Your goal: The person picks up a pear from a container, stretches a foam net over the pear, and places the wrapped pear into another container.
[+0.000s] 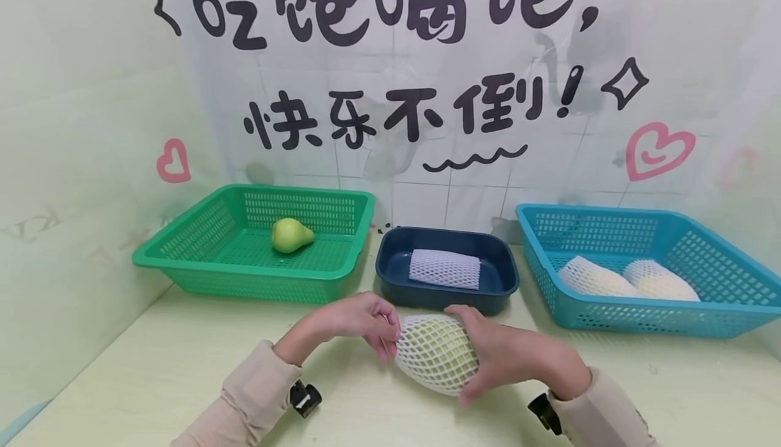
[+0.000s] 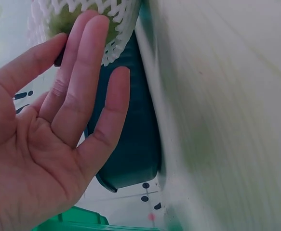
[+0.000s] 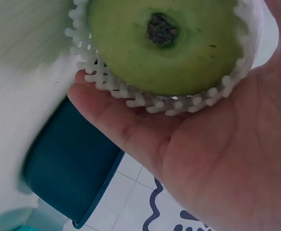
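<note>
A green pear in a white foam net sleeve lies on its side between both hands, just in front of the dark blue tray. My right hand grips its broad end through the net, thumb on the near side and fingers on the far side. The right wrist view shows the pear's dark blossom end facing out of the sleeve's opening. At the narrow end, my left hand pinches a dark stem between thumb and fingers. Whether the net edge is also caught there, I cannot tell.
Behind the hands, the dark blue tray holds a flat foam net sleeve. On the left a green basket contains one bare pear. The blue basket on the right has two netted pears. A printed wall sheet hangs behind.
</note>
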A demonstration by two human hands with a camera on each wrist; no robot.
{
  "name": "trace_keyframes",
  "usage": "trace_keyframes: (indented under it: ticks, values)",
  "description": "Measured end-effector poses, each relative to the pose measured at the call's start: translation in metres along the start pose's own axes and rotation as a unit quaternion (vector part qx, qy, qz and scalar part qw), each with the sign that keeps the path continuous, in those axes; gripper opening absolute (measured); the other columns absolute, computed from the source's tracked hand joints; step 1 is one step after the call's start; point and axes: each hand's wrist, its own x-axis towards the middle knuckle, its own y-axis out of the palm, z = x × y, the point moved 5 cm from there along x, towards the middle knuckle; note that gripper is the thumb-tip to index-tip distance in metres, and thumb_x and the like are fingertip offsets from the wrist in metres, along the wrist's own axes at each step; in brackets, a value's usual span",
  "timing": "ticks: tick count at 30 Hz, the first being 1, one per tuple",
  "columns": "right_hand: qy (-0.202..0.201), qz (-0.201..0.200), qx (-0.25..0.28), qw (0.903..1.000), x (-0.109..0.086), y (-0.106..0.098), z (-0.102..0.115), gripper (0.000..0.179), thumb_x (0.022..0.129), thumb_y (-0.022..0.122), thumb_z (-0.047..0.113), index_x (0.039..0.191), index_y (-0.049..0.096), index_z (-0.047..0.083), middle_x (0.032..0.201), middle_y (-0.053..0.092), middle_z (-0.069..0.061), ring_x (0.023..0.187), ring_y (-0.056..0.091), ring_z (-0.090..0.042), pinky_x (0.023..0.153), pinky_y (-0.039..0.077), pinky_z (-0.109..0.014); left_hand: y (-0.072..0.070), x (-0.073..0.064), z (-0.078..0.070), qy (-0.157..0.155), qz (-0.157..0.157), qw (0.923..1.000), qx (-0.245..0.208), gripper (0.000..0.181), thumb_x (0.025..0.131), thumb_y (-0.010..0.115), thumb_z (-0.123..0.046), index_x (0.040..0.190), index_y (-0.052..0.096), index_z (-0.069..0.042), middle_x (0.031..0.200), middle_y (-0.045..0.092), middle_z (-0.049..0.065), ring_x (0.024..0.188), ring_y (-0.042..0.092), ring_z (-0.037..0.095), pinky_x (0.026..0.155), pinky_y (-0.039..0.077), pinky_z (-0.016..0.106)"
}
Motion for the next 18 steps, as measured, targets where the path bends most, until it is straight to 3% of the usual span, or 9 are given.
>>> trace_keyframes:
  ticks: [6,11,18]
  values:
    - [-0.032,0.011,-0.008,0.9994,-0.0001,-0.0025,-0.0014,0.100,0.062,0.084,0.022,0.138,0.022,0.004,0.129,0.038,-0.010,0.111,0.045,-0.021,0.093,0.041,-0.035,0.0000,0.0006,0.0002,-0.001,0.006,1.0000,0.006,0.014,0.087,0.058,-0.008,0.089,0.062,0.005,0.080,0.070,0.018,0.070,0.069,0.021,0.072,0.056,0.032]
    - [-0.026,0.017,-0.011,0.9995,-0.0022,-0.0056,-0.0024,0.097,0.060,0.079,0.014,0.140,0.024,0.008,0.124,0.040,-0.007,0.103,0.046,-0.018,0.085,0.042,-0.031,-0.0030,0.0003,-0.0006,0.005,-0.004,0.9993,0.037,0.016,0.087,0.060,-0.013,0.088,0.063,0.002,0.086,0.071,0.013,0.075,0.070,0.020,0.071,0.054,0.032]
    - [-0.021,0.023,-0.016,0.9994,-0.0036,-0.0078,-0.0044,0.098,0.060,0.077,0.010,0.143,0.024,0.011,0.128,0.040,-0.008,0.103,0.046,-0.018,0.084,0.042,-0.031,-0.0029,0.0000,0.0000,0.005,0.003,0.9993,0.037,0.016,0.087,0.060,-0.013,0.088,0.062,0.003,0.089,0.071,0.013,0.077,0.069,0.017,0.074,0.054,0.032]
